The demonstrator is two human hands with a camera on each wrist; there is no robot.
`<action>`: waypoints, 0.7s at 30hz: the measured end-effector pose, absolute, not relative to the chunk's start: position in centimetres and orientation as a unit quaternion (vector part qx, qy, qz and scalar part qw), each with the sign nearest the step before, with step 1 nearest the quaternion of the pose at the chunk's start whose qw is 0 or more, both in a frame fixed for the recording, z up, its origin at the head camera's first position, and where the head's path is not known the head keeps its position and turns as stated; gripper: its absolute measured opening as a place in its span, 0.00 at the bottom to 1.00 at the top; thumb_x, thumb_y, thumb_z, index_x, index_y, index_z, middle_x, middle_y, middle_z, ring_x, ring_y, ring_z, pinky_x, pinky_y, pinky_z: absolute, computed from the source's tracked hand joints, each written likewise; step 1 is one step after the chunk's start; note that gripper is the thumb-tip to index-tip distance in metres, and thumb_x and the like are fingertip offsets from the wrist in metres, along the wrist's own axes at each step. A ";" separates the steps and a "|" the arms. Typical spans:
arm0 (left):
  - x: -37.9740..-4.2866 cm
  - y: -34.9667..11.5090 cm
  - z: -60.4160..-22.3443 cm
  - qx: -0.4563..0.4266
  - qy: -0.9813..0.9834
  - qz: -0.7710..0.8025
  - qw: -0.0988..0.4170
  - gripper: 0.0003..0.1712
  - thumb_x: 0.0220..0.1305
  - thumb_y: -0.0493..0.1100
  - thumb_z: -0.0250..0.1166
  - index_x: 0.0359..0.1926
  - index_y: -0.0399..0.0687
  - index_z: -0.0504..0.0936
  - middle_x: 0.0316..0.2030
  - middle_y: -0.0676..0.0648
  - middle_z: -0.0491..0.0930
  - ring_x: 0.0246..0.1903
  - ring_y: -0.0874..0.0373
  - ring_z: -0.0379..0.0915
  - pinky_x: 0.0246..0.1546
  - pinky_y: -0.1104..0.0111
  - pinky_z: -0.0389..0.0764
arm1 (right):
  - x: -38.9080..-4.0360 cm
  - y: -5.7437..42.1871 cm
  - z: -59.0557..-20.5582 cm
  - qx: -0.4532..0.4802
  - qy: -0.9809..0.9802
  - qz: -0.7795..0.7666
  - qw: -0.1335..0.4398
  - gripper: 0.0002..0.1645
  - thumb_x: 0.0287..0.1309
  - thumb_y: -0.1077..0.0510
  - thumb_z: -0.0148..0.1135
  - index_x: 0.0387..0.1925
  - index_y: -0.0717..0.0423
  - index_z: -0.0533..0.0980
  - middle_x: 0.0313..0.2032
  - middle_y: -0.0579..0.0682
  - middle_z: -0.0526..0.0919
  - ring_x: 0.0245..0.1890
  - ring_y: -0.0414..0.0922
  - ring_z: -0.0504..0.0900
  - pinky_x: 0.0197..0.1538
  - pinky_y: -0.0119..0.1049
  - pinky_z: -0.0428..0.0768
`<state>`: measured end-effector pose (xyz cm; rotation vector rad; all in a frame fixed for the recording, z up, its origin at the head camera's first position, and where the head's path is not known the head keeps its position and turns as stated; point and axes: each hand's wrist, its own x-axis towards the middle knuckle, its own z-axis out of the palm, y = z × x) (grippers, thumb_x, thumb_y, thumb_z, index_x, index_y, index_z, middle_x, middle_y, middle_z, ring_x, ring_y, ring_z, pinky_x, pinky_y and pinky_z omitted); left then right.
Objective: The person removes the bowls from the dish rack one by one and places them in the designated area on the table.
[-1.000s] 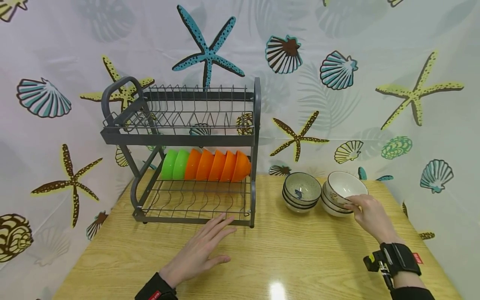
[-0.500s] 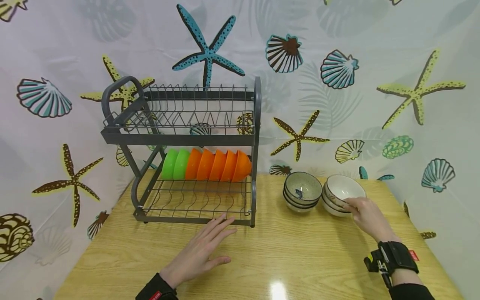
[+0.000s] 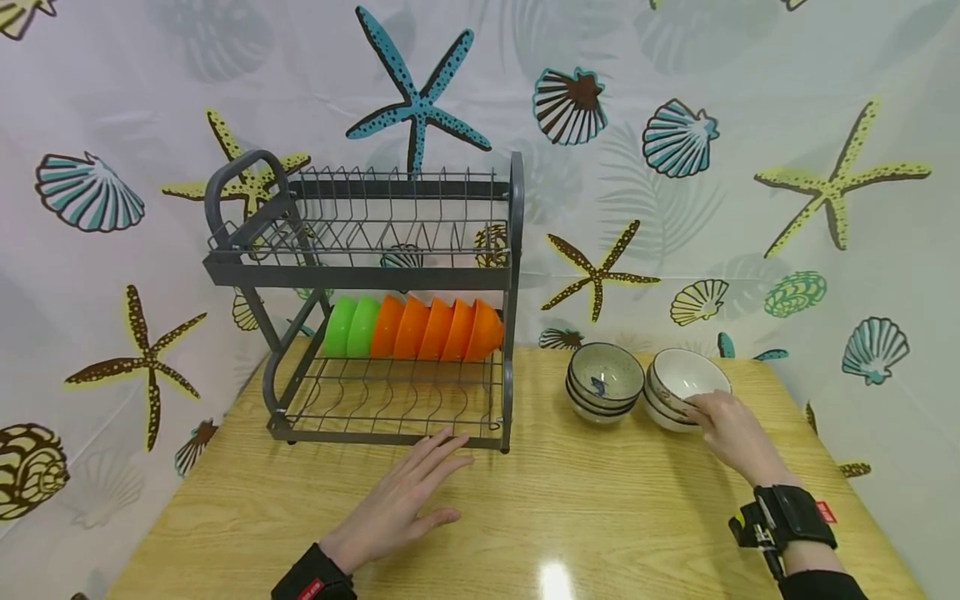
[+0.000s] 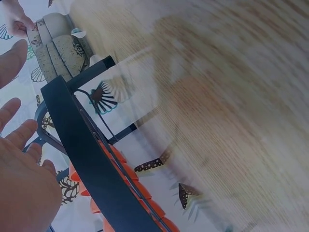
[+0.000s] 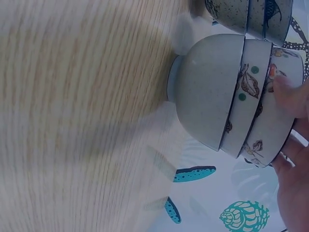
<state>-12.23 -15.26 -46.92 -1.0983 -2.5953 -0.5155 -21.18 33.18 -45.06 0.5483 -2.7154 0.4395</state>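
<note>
- Rack (image 3: 360, 277) of dark metal stands on the wooden table (image 3: 540, 508), two green bowls (image 3: 363, 329) and five orange bowls (image 3: 438, 329) on edge in one row along the back of its lower tier. A knock could shift that row, so slow movement beside it seems wise.
- Left hand (image 3: 405, 500): fingers straight and spread, holding nothing, tips close to the rack's lower front bar. It could usefully steady the bowls on the right if they wobble.
- Speckled bowls (image 3: 603, 379), nested in a stack, sit just beside the white ones. A straight lift should spare their rims; a sideways pull might clip them.
- White bowl (image 3: 688, 375) tops a nested stack, seated in the lower white bowls (image 5: 207, 92). Glazed walls may cling, so a gentle rock before raising it would help.
- Right hand (image 3: 738, 437) pinches that top bowl at its near right rim; one digit presses the outer wall, though I can't fully tell where the other fingertips sit. A one-sided pinch may let it tip, so a deeper hold looks safer.
- Writing, leftmost: a red tag (image 3: 310, 590) on the left wrist strap bears pale lettering too small to read.
- White bowls: painted leaves and flowers, no legible mark.
- Right strap's red label (image 3: 826, 512): equally unreadable.
</note>
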 end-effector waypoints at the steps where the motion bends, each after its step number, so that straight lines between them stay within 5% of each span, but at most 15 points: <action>1: -12.2 -15.3 -46.9 -0.378 -0.898 -0.179 0.138 0.40 0.61 0.53 0.71 0.71 0.50 0.68 0.78 0.48 0.58 0.78 0.45 0.51 0.75 0.48 0.63 | -21.1 33.1 -45.0 0.189 -0.956 0.155 0.164 0.06 0.59 0.71 0.64 0.38 0.67 0.83 0.35 0.62 0.87 0.38 0.60 0.84 0.50 0.59 0.81; 5: -12.4 -15.3 -46.9 -0.377 -0.896 -0.182 0.145 0.41 0.59 0.51 0.73 0.71 0.51 0.68 0.78 0.47 0.59 0.77 0.45 0.52 0.74 0.46 0.63 | -20.5 32.9 -45.1 0.181 -0.957 0.163 0.160 0.15 0.59 0.70 0.65 0.48 0.70 0.81 0.45 0.70 0.85 0.56 0.70 0.77 0.69 0.69 0.63; 14: -12.5 -15.5 -46.6 -0.379 -0.892 -0.195 0.154 0.40 0.61 0.52 0.71 0.72 0.51 0.67 0.77 0.47 0.59 0.76 0.41 0.54 0.73 0.45 0.63 | -19.2 33.1 -46.1 0.182 -0.946 0.150 0.221 0.33 0.52 0.66 0.73 0.60 0.70 0.73 0.58 0.75 0.75 0.64 0.74 0.66 0.72 0.70 0.56; 21: -12.7 -15.5 -46.7 -0.362 -0.899 -0.191 0.156 0.39 0.61 0.54 0.71 0.71 0.54 0.68 0.77 0.50 0.59 0.78 0.45 0.49 0.81 0.57 0.48 | -18.2 32.8 -46.5 0.173 -0.938 0.175 0.242 0.34 0.54 0.65 0.72 0.62 0.69 0.71 0.66 0.76 0.67 0.71 0.73 0.59 0.75 0.68 0.54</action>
